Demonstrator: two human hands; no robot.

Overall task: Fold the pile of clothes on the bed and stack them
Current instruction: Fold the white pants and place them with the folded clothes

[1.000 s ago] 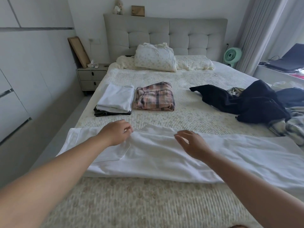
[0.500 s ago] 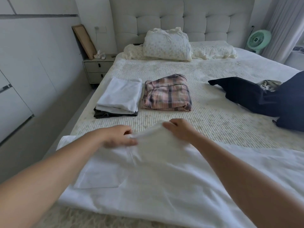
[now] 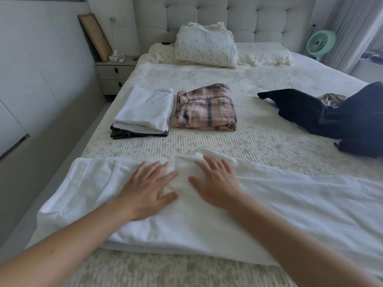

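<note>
A long white garment (image 3: 290, 206) lies spread across the near part of the bed (image 3: 259, 137). My left hand (image 3: 148, 188) and my right hand (image 3: 217, 183) press flat on it side by side, fingers spread, near its far edge. Beyond them sits a folded stack with a white piece on a dark one (image 3: 144, 112), and beside it a folded plaid garment (image 3: 205, 108). A dark unfolded pile of clothes (image 3: 339, 117) lies at the right, with a pale item partly hidden behind it.
Pillows (image 3: 205, 46) lean at the padded headboard. A nightstand (image 3: 114, 74) stands left of the bed, with a framed board leaning on the wall. A green fan (image 3: 319, 43) and curtains are at the far right. The bed's left edge drops to the floor.
Both hands let go of the pinched far edge of the white garment and now lie flat on it. The view has moved closer and lower over the bed.
</note>
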